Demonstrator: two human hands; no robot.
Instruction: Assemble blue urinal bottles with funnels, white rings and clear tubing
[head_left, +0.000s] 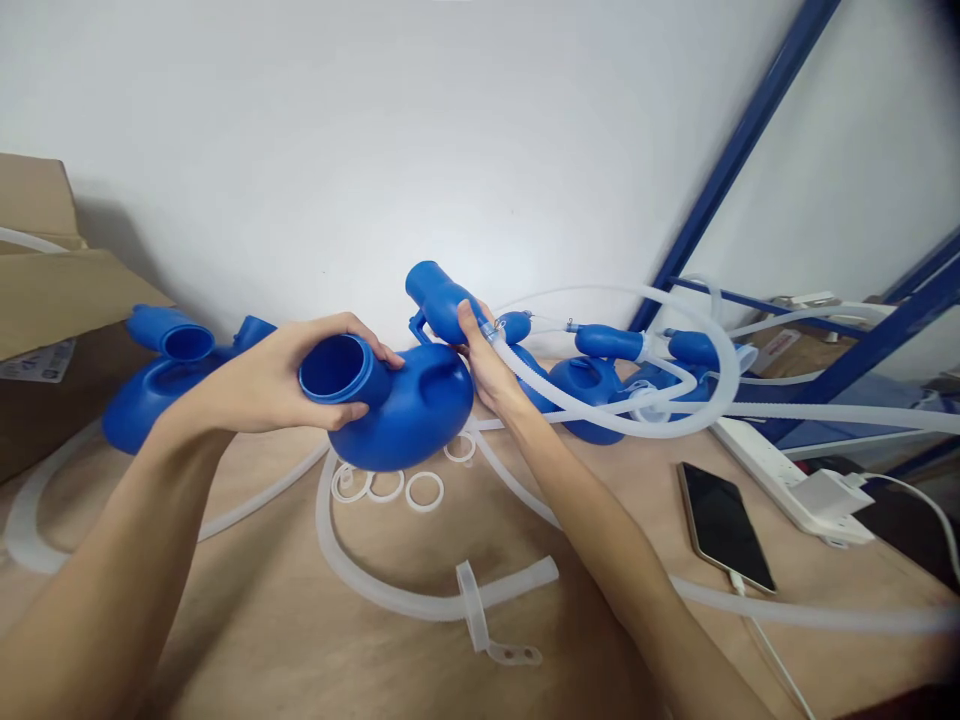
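My left hand [277, 385] is wrapped round the wide neck of a blue plastic bottle [409, 410], its open mouth facing me. The bottle has a rounded body with a dent in its upper side and is held above the table. Closed on a smaller blue bulb-shaped piece [446, 305] is my right hand [484, 350], thumb on top, other fingers mostly hidden behind. This piece has a short wide tube end pointing up and left. A translucent hose [555, 395] is joined to its other end and loops to the right. Whether piece and bottle touch I cannot tell.
Several white rings [425, 492] and a loose hose with a strap [471, 605] lie on the table [360, 660]. Another blue bottle [135, 410] stands left by a cardboard box [67, 290]. More blue bottles [589, 385], a phone [724, 525] and a power strip [780, 475] are right.
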